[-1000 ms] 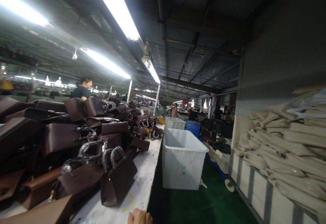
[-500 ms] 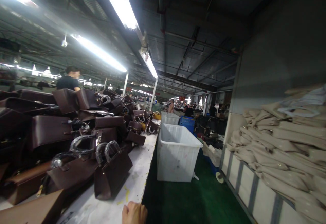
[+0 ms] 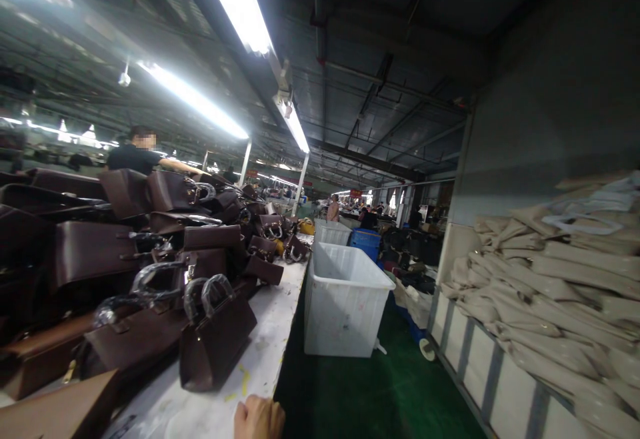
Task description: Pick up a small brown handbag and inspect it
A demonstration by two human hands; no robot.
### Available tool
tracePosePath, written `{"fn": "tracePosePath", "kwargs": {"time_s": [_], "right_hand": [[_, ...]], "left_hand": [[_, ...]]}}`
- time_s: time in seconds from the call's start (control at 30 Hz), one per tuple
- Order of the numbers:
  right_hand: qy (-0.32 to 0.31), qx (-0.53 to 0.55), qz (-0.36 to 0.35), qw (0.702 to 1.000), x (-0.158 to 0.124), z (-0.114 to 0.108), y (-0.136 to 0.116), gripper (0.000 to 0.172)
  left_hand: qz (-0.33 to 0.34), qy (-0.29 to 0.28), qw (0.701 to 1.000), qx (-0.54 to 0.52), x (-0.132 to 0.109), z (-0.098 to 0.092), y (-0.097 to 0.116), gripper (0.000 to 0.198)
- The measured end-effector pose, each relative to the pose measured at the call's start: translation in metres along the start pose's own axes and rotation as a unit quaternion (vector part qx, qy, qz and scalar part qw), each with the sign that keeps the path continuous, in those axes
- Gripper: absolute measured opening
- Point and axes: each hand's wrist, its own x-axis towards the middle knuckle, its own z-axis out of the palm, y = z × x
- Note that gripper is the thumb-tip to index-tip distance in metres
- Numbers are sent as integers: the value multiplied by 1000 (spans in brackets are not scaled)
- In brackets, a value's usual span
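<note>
At the bottom of the head view, my right hand [image 3: 260,418] is curled into a fist beside the front edge of the white-topped table [image 3: 200,412]. Its palm side is hidden, so anything inside cannot be made out. Nearest to it stands a small dark brown handbag [image 3: 217,346], upright, its handles wrapped in clear plastic. Left of that, a wider brown handbag [image 3: 135,342] also has wrapped handles. A flat tan-brown piece [image 3: 60,409] lies in the lower left corner. My left hand is out of view.
Many more brown handbags [image 3: 95,249] are heaped along the table. White bins [image 3: 345,319] stand in the green-floored aisle [image 3: 400,392], with a blue bin [image 3: 365,242] behind. At right, beige bags [image 3: 560,299] fill a barred cart. Behind the heap is a person [image 3: 131,158].
The view has shifted slightly, with nearby things sitting a little further left. Behind the heap, the person's arm now reaches out to the right. My right hand stays curled by the table edge.
</note>
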Motion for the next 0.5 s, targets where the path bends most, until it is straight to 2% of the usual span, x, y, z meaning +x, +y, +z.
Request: {"fn": "tracePosePath", "kwargs": {"time_s": [0.2, 0.37, 0.5], "right_hand": [[-1, -3, -2, 1000, -1, 0, -1, 29], [5, -6, -1, 1000, -1, 0, 0, 29], [8, -8, 4, 1000, -2, 2, 2, 29]], "left_hand": [[-149, 21, 988, 27, -3, 6, 22, 58], [-168, 15, 985, 21, -12, 11, 24, 55], [-142, -30, 988, 59, -19, 10, 20, 51]]}}
